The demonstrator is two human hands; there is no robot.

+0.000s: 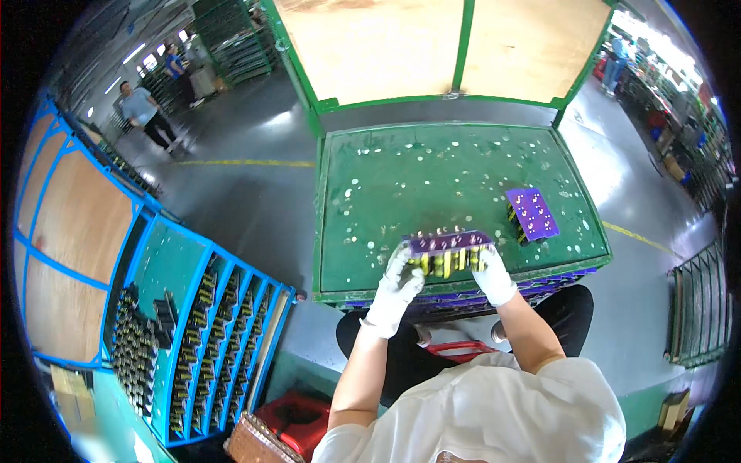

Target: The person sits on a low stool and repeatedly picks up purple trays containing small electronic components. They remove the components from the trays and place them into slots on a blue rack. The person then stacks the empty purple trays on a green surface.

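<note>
Over the near side of the green table [417, 185], it's the purple-topped block [450, 244], held between my left hand [392, 293] and my right hand [494, 279], both in white gloves. Left fingers clamp one short end, right fingers clamp the other, and the block spans the gap between them, its row of yellow-and-black parts [446, 264] facing me. Whether its underside touches the table, I can't tell. By the look, it's stiff, with some weight, so the two ends seem the right hold. That purple top looks smooth (slick under these gloves, I'd wager), and the small pale bits dotting it look fragile, so fingers off those! Away to the right, a matching block [534, 214] rests on the table, well apart from my fingers.
</note>
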